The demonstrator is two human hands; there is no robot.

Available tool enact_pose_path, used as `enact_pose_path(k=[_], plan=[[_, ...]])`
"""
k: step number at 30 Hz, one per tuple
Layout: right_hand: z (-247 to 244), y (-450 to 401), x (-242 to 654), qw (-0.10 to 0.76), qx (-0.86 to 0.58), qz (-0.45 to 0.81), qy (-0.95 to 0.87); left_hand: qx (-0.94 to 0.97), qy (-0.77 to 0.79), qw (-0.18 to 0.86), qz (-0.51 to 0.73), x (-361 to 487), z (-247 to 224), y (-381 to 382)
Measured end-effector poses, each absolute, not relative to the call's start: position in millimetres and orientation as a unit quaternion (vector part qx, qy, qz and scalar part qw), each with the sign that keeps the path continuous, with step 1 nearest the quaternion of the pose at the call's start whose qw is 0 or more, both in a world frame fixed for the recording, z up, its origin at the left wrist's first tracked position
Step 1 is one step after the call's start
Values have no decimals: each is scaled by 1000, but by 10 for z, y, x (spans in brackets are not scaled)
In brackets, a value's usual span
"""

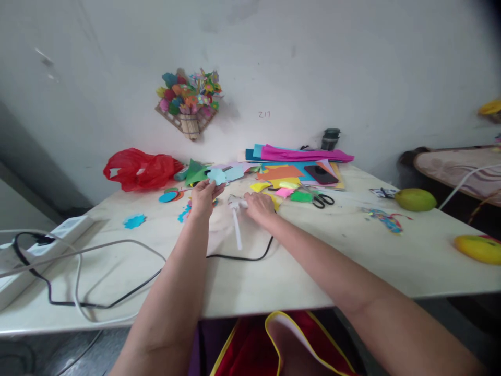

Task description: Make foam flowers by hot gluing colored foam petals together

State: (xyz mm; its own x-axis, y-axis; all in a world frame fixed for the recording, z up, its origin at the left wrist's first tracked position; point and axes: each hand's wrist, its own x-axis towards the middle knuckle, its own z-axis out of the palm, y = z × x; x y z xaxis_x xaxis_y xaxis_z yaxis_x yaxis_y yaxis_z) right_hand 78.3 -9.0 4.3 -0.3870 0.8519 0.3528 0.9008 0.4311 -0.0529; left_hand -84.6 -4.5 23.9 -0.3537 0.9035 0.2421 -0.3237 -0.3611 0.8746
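Between the fingers of my left hand (204,197) is a light blue paper flower (217,176), held up above the table. My right hand (259,207) is wrapped round a white glue gun (236,204), with a translucent glue stick (238,232) jutting out of its back end toward me. A black cord (242,258) runs from near my right hand across the table to the left. Below my left hand lie small colourful paper pieces (185,213), partly hidden by it. Another blue paper flower (135,222) lies flat farther left.
Scissors (323,201), a phone (321,175) and coloured sheets (279,172) lie beyond my right hand. A red plastic bag (143,168) sits at the back left. A power strip (58,240) with loose cables is at the left edge; mangoes (415,199) lie right.
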Motion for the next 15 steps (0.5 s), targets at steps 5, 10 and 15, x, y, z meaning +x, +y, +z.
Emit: enact_pose_path(k=[5, 10, 15], plan=[[82, -54, 1045, 236, -573, -3, -785, 389, 382, 455, 704, -801, 148, -34], [-44, 15, 1277, 403, -570, 122, -706, 404, 389, 492, 666, -678, 12, -12], [-63, -25, 1453, 429, -517, 305, -675, 426, 407, 529, 611, -596, -56, -32]])
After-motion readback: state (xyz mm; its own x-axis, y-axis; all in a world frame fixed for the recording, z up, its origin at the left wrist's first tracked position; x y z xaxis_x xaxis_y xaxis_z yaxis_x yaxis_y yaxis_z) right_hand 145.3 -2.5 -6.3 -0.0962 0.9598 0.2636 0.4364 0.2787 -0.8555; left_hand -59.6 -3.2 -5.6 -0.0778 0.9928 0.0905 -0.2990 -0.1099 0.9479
